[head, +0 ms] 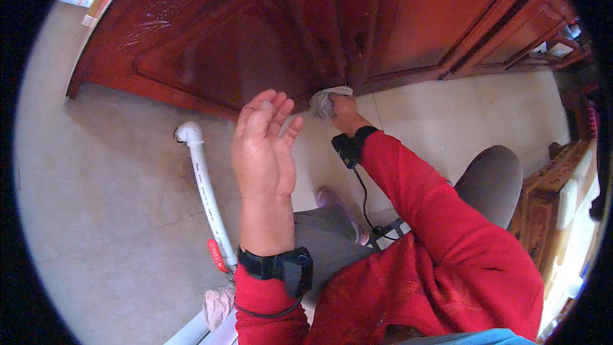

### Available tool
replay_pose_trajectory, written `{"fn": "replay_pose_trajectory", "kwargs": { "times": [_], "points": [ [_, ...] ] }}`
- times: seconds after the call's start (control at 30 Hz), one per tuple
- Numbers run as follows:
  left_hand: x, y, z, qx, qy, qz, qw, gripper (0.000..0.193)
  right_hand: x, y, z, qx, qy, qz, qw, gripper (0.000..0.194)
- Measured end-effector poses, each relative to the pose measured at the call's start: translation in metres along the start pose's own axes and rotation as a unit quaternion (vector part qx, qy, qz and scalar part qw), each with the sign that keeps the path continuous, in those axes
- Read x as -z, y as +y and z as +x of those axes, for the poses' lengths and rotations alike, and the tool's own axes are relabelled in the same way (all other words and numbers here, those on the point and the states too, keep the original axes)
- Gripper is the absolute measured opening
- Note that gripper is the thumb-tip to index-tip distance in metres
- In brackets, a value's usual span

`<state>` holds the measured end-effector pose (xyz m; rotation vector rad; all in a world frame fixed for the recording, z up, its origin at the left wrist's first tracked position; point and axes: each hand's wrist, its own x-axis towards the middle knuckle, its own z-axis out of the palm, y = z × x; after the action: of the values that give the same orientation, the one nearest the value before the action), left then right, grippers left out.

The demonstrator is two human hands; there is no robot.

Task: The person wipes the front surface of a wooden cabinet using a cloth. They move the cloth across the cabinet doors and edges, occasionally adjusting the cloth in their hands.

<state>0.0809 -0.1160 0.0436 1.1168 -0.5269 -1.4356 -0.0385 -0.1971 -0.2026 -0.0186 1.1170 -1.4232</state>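
Note:
My right hand (pixel 346 111) grips a crumpled pale cloth (pixel 322 104) against the bottom edge of a dark red wooden cabinet (pixel 239 43), close to where two panelled doors meet. Part of the cloth lies hidden behind the fingers. My left hand (pixel 265 146) is raised before the cabinet, palm showing and fingers slightly curled, with nothing in it. Both wrists wear black straps with small devices.
A white plastic pipe (pixel 207 201) with an elbow stands left of my left arm, beside a red valve handle (pixel 218 255). A pink cloth (pixel 218 307) hangs below. Carved wooden furniture (pixel 541 201) stands at the right. Packages lie at the upper left.

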Motion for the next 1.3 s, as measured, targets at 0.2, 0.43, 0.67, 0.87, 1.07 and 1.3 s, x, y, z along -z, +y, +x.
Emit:
{"fn": "replay_pose_trajectory", "kwargs": {
  "times": [0.2,0.43,0.67,0.87,1.07,1.3],
  "points": [
    [-0.003,0.000,0.000,-0.008,-0.013,-0.005,1.000,0.030,-0.026,-0.045,-0.035,-0.013,-0.174,0.097,0.980,0.020],
    [0.000,0.004,-0.005,-0.017,-0.036,-0.036,0.999,0.029,-0.043,-0.025,-0.024,0.157,-0.055,-0.018,0.986,0.029],
    [0.001,0.004,-0.002,0.000,-0.020,-0.043,0.999,0.028,-0.048,-0.015,-0.020,0.234,0.007,-0.107,0.966,0.031],
    [-0.001,0.004,-0.002,-0.019,0.004,-0.055,0.998,0.029,-0.075,-0.063,-0.065,0.134,-0.140,0.041,0.980,0.027],
    [-0.004,0.004,0.000,-0.009,0.005,-0.059,0.998,0.030,-0.105,-0.084,-0.080,0.172,-0.122,0.063,0.976,0.029],
    [0.003,0.006,0.003,-0.020,0.032,-0.063,0.997,0.030,-0.080,-0.048,-0.058,0.120,-0.009,-0.019,0.993,0.030]
  ]
}}
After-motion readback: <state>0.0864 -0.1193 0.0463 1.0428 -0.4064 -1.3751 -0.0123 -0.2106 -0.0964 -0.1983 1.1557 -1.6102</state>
